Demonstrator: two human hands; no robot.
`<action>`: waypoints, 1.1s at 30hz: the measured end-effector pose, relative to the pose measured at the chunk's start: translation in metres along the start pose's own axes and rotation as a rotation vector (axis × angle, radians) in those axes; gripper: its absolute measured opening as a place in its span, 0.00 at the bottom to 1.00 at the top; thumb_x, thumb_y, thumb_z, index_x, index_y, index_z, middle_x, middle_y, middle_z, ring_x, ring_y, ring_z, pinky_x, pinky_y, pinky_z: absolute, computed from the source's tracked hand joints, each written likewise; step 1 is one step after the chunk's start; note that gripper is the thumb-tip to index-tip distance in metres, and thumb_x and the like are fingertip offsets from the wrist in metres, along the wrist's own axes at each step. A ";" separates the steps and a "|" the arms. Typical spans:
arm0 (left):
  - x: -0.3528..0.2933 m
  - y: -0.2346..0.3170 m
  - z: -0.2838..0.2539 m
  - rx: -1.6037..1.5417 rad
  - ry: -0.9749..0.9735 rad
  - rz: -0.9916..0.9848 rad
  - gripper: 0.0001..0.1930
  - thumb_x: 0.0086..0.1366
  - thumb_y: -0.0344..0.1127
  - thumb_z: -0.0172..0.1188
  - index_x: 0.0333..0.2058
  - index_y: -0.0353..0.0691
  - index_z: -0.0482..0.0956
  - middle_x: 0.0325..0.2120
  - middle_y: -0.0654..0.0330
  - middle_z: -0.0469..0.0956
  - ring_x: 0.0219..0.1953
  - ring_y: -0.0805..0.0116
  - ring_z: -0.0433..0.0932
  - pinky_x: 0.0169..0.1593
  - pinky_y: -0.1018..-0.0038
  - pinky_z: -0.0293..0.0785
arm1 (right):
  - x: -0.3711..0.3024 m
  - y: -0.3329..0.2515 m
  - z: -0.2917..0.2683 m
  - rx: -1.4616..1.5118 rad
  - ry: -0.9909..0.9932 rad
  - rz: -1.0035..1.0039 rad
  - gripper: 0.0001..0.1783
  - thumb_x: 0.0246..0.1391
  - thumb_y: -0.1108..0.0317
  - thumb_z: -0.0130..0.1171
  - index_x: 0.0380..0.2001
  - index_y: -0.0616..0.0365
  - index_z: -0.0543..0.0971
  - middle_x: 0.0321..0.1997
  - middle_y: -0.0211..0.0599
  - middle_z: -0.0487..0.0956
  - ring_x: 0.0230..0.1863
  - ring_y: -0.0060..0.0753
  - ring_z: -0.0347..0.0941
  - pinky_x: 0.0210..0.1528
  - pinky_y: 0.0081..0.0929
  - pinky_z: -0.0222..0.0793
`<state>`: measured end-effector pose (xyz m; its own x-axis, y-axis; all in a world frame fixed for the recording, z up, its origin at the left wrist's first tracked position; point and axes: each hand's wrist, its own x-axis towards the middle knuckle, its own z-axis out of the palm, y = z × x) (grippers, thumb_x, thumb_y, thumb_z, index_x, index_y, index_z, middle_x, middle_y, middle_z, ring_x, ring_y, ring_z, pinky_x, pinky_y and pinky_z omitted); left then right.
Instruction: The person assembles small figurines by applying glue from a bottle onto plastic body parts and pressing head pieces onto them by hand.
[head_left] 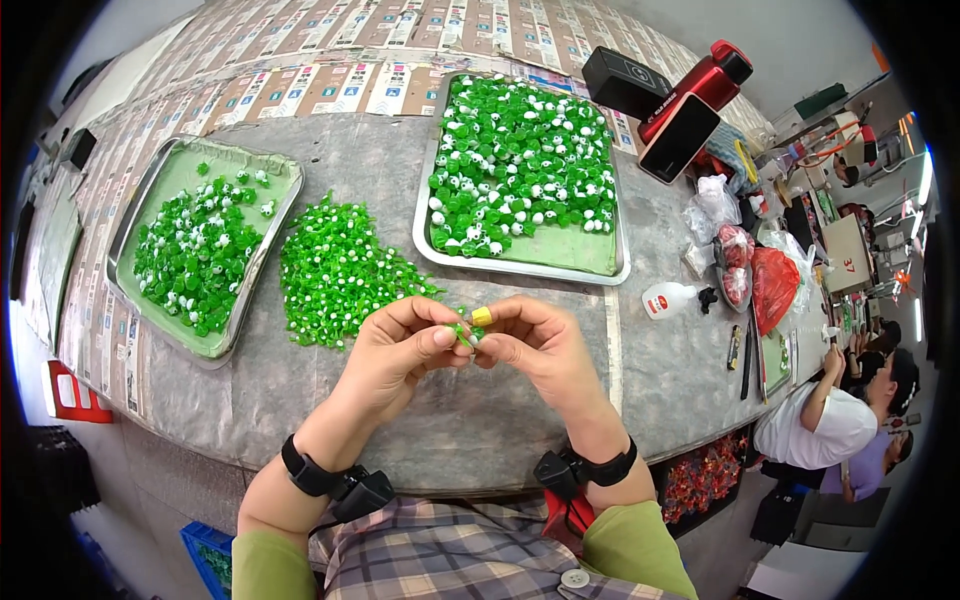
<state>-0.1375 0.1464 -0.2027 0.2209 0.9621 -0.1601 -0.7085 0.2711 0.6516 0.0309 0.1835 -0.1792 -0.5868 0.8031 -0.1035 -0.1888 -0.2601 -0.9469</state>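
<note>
As I look down at the gray table [300, 420], I see two hands held up close together over it. The left hand [393, 348] pinches a small green piece [459, 334] between thumb and finger. The right hand [543, 350] pinches a white bit [474, 341] right beside it. A yellow bit [481, 316] is on the right pointing finger; I can't tell if it is a finger cover. It looks like the step now is fitting the green and white together, but fingers hide whether they are joined. The next move seems to need a steady left pinch and a gentle right push. A loose green heap [345, 275] lies between the left tray [205, 345] and the bigger tray [595, 253], which both hold green and white pieces.
</note>
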 end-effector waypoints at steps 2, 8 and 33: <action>0.000 0.000 0.000 -0.024 0.016 0.002 0.06 0.53 0.28 0.55 0.32 0.36 0.71 0.27 0.59 0.74 0.29 0.72 0.75 0.34 0.78 0.74 | 0.000 0.000 0.003 0.012 0.018 -0.006 0.11 0.46 0.75 0.53 0.36 0.64 0.70 0.31 0.31 0.74 0.31 0.17 0.69 0.33 0.14 0.66; 0.000 0.000 -0.002 -0.043 0.048 0.008 0.06 0.54 0.28 0.54 0.32 0.36 0.71 0.26 0.59 0.74 0.29 0.72 0.75 0.34 0.78 0.74 | -0.001 0.001 0.003 -0.049 0.120 -0.052 0.12 0.44 0.76 0.55 0.35 0.64 0.71 0.32 0.32 0.74 0.33 0.18 0.70 0.35 0.13 0.67; -0.001 -0.001 0.004 0.364 0.118 0.193 0.04 0.51 0.24 0.56 0.28 0.32 0.73 0.24 0.60 0.74 0.27 0.75 0.74 0.31 0.82 0.71 | -0.006 -0.007 0.007 -0.272 0.217 -0.135 0.10 0.42 0.73 0.59 0.30 0.64 0.74 0.29 0.34 0.76 0.31 0.18 0.72 0.34 0.14 0.67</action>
<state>-0.1337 0.1451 -0.2002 0.0143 0.9967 -0.0797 -0.4422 0.0778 0.8935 0.0302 0.1770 -0.1703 -0.3853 0.9228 -0.0068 -0.0199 -0.0157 -0.9997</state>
